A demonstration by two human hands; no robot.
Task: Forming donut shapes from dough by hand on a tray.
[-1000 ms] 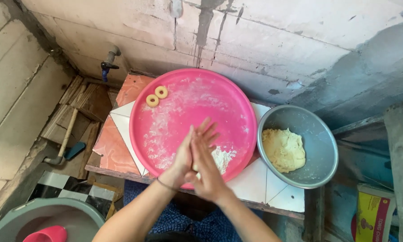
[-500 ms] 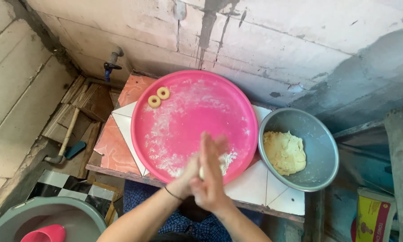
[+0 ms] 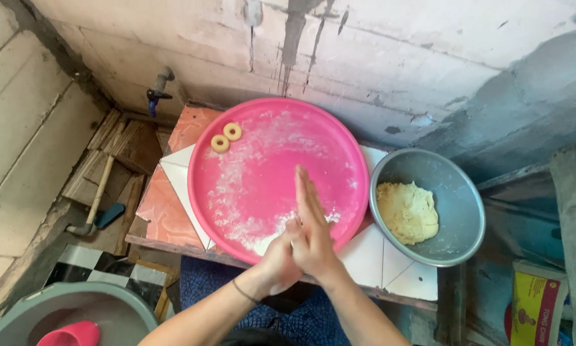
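Plainly, I had both palms pressed flat together over the near edge of the pink tray (image 3: 262,160), the right hand (image 3: 313,234) laid forward over the left hand (image 3: 280,259), fingers straight; whether any dough sat between them I could not tell. Two dough rings (image 3: 226,138) lay at the tray's far left edge, flour dusted across its middle. At the tiled board's right edge stood a metal bowl (image 3: 454,186) holding a lump of dough (image 3: 406,211)

Soft, even daylight — bright enough, no harsh glare, only faint shadows under the pink tray (image 3: 262,186). Pretty sharp overall — edges bend a bit from the wide lens.
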